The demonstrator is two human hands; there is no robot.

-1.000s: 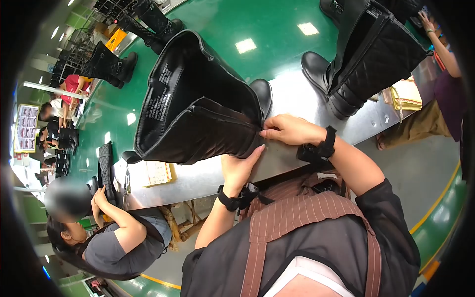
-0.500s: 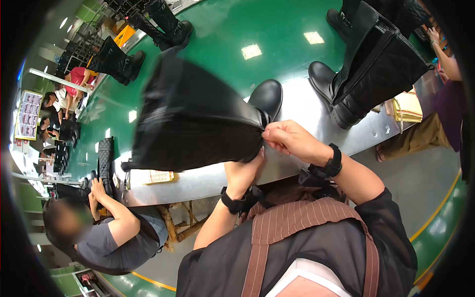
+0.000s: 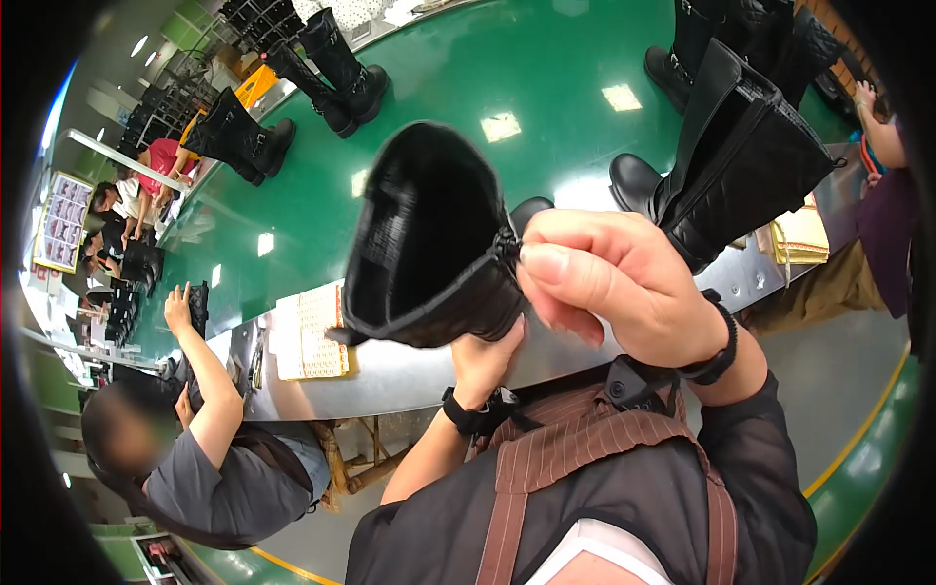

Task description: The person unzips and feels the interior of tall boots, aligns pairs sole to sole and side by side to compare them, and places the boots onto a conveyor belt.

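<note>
My right grip (image 3: 624, 288) pinches a tall, black, leather-look boot (image 3: 448, 317) by its zipped rim (image 3: 505, 246); below, my left grip (image 3: 483, 366) cups the shaft (image 3: 495, 304), seemingly steadying it.

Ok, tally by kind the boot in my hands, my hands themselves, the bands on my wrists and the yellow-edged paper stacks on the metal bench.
Held boot: 1
Hands, left and right: 2
Black wristbands: 2
Yellow-edged paper stacks: 2
Total: 7
</note>
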